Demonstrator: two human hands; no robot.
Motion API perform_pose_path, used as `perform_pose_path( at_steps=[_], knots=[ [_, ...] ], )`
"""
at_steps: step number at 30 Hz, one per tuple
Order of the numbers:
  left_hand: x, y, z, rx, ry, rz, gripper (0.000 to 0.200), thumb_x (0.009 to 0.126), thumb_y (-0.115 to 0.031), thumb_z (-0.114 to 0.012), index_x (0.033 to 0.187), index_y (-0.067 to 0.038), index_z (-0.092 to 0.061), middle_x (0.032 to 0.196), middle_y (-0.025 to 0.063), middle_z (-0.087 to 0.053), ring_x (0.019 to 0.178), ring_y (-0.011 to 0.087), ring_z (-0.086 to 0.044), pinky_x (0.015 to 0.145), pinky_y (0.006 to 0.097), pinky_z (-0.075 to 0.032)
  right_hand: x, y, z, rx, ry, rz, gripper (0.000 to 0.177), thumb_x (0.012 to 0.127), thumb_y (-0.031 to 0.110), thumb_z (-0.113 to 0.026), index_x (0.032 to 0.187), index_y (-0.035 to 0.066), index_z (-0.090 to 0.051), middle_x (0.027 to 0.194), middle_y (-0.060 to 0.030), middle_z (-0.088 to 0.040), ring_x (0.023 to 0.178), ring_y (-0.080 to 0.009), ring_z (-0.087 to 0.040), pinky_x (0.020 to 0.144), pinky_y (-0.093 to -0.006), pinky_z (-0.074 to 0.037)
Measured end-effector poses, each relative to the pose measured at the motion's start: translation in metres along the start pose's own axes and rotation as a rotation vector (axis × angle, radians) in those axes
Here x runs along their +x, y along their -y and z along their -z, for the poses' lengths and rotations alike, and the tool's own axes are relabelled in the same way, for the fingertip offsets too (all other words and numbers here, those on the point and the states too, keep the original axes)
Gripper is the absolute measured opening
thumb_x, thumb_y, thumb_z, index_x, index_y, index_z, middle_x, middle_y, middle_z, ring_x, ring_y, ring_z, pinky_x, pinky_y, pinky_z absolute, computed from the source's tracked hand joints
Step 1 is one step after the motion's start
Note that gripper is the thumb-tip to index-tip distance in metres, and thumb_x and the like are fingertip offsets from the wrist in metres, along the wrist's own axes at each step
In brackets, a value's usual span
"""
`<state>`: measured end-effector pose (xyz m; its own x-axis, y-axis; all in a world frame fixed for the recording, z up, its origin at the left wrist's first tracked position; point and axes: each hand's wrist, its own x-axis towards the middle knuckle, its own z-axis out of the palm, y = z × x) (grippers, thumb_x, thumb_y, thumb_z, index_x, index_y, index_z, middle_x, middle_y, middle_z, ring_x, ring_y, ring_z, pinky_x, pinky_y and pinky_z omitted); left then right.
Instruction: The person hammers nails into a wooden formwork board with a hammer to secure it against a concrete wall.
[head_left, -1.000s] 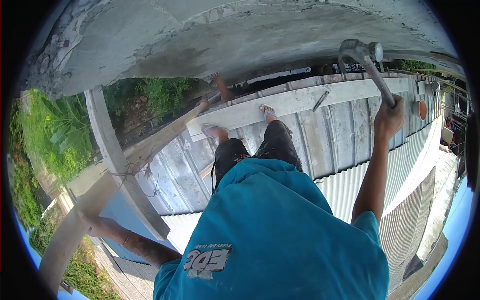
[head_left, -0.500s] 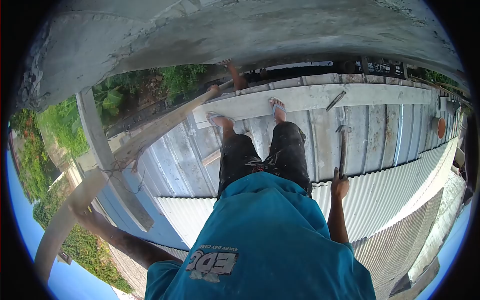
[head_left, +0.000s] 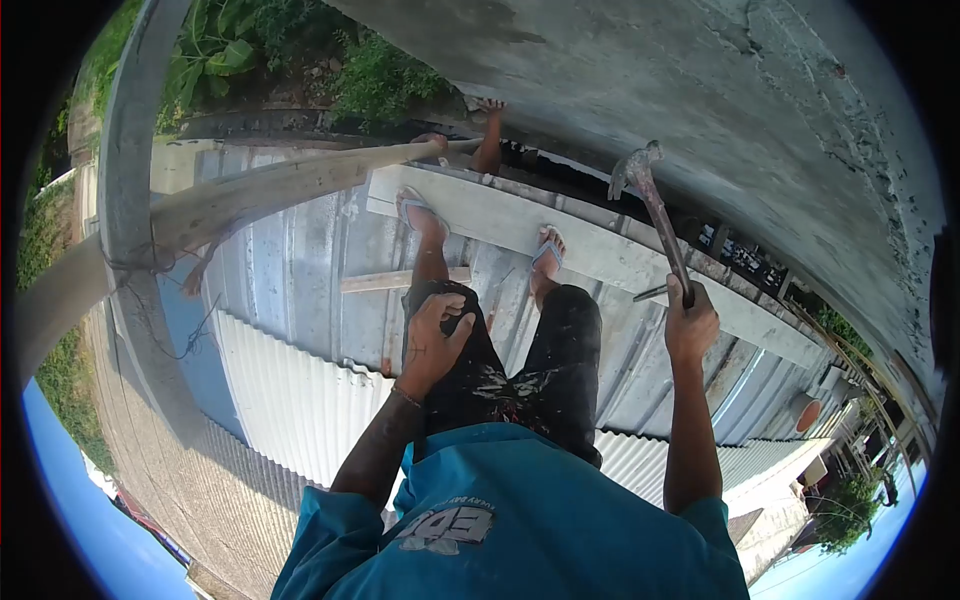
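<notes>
My right hand is wrapped round the handle of a claw hammer, raised so its head shows against the concrete wall. Contact between head and wall cannot be told. Close by the fist, a short dark metal bar like a chisel shows, partly hidden behind the hand. My left hand hangs over my left thigh with loosely bent fingers apart and nothing visible in it. My feet in flip-flops stand on a long pale plank lying across the metal roof.
Rough concrete wall overhangs the upper right. A thick wooden pole crosses a concrete post at left, tied with wire. Another person's arm reaches up beyond the plank. A wood strip lies on the metal roof.
My right hand has lifted the hammer up toward the wall. My left hand has moved from the pole area to over my thigh. The view has turned.
</notes>
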<state>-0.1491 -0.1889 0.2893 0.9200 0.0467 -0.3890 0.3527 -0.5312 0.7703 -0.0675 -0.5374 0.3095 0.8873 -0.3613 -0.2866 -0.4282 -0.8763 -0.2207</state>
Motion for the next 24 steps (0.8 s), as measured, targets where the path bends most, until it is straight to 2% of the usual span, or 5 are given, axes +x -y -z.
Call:
perform_pose_path(
  at_steps=[3,9,15,19,24],
  knots=[
    [0.005,0.094,-0.071,-0.157,-0.020,0.341,0.018,0.082,-0.009,-0.064,0.095,0.001,-0.059,0.081,0.0098,-0.064,0.078,0.0226,-0.065,0.069,0.0319,-0.052,0.043,0.008,-0.002,0.005,-0.136,0.134,0.040,0.085,0.046,-0.063,0.081,0.006,-0.064,0.056,-0.0109,-0.057,0.050,-0.0318,-0.056,0.051,-0.0404,-0.042],
    [-0.006,0.303,-0.224,-0.150,0.139,0.798,0.020,0.079,-0.016,-0.057,0.088,-0.002,-0.066,0.082,0.0220,-0.065,0.082,0.0359,-0.065,0.075,0.0401,-0.052,0.084,-0.016,-0.052,0.029,-0.166,0.166,0.043,0.089,0.039,-0.061,0.078,-0.003,-0.059,0.055,-0.0059,-0.045,0.053,-0.0144,-0.038,0.049,-0.0327,-0.032],
    [0.029,0.371,-0.329,0.323,0.094,0.669,0.019,0.080,-0.021,-0.056,0.088,-0.005,-0.060,0.088,0.0175,-0.063,0.084,0.0361,-0.063,0.074,0.0474,-0.049,0.042,-0.035,-0.129,0.257,0.084,-0.095,0.041,0.096,0.036,-0.049,0.070,0.004,-0.046,0.058,0.0030,-0.035,0.051,-0.0050,-0.031,0.045,-0.0246,-0.022],
    [0.041,0.417,-0.381,0.527,0.164,0.486,0.012,0.083,-0.019,-0.053,0.090,-0.010,-0.057,0.084,0.0106,-0.060,0.083,0.0283,-0.062,0.069,0.0416,-0.048,-0.022,-0.025,-0.176,-0.005,0.213,-0.195,0.061,0.089,0.056,-0.051,0.069,-0.002,-0.047,0.055,-0.0034,-0.037,0.053,-0.0129,-0.034,0.047,-0.0321,-0.027],
    [0.059,0.460,-0.426,0.796,0.249,0.326,0.010,0.085,-0.017,-0.050,0.090,-0.010,-0.056,0.081,0.0065,-0.059,0.082,0.0211,-0.061,0.066,0.0351,-0.047,-0.074,-0.001,-0.217,-0.154,0.419,-0.315,0.048,0.082,0.043,-0.061,0.068,-0.003,-0.054,0.051,-0.0120,-0.050,0.045,-0.0246,-0.051,0.045,-0.0382,-0.037]
  ],
)
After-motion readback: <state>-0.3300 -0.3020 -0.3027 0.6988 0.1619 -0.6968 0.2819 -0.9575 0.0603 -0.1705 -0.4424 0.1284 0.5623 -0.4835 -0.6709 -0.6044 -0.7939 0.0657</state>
